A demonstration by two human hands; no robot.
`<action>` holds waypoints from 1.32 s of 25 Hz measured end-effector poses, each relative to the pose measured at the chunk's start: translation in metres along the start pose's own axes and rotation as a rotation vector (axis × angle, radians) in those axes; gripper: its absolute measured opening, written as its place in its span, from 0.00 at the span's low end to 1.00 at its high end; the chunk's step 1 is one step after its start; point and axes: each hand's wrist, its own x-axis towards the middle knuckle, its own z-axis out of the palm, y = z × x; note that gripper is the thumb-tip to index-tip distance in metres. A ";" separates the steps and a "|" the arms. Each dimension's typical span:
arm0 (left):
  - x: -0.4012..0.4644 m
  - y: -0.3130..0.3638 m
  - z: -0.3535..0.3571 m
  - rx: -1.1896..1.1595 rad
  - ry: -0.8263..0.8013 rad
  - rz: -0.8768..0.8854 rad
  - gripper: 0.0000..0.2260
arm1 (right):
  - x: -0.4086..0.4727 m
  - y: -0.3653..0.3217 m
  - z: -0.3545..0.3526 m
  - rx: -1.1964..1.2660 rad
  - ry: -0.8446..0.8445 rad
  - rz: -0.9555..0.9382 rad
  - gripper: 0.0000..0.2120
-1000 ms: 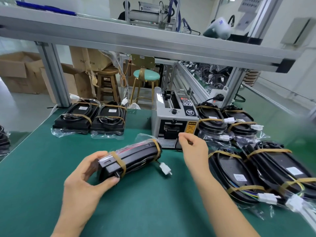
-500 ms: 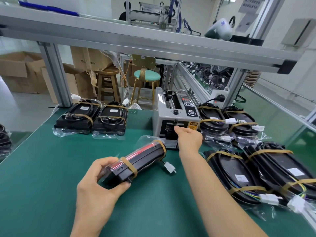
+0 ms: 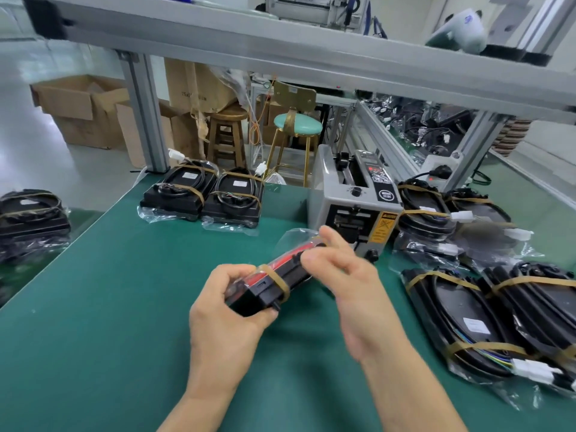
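Observation:
My left hand (image 3: 224,325) grips the near end of a black unit (image 3: 274,279) with a red strip. The unit is in a clear bag with tan rubber bands round it, and I hold it tilted just above the green mat (image 3: 109,307). My right hand (image 3: 352,294) is blurred with bent fingers and covers the far half of the unit. Whether it pinches anything is not visible. A grey tape dispenser (image 3: 352,207) stands right behind the hands.
Two bagged black units (image 3: 202,194) lie at the back left. Several more are piled on the right (image 3: 498,307), and others sit off the left edge (image 3: 31,219). An aluminium post (image 3: 143,113) and an overhead beam (image 3: 280,48) frame the bench.
My right hand has drawn back from the tape dispenser's outlet to the far end of the unit. My left hand has brought the unit nearer and to the right.

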 end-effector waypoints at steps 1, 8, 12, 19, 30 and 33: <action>-0.001 0.000 0.001 0.000 0.002 0.000 0.26 | -0.009 0.005 0.005 -0.037 -0.032 -0.032 0.03; -0.008 0.006 0.003 0.018 0.023 0.003 0.23 | -0.019 0.018 0.017 -0.223 0.007 -0.080 0.07; -0.008 0.005 0.003 0.006 0.027 -0.011 0.23 | -0.020 0.019 0.020 -0.323 0.018 -0.083 0.08; -0.007 0.005 0.003 0.008 0.035 -0.022 0.23 | -0.017 0.017 0.021 -0.380 -0.013 -0.077 0.07; -0.008 0.004 0.005 0.004 0.045 -0.018 0.23 | -0.017 0.020 0.025 -0.429 0.054 -0.111 0.06; -0.009 0.005 0.005 -0.006 0.058 -0.025 0.23 | -0.020 0.022 0.030 -0.448 0.080 -0.129 0.07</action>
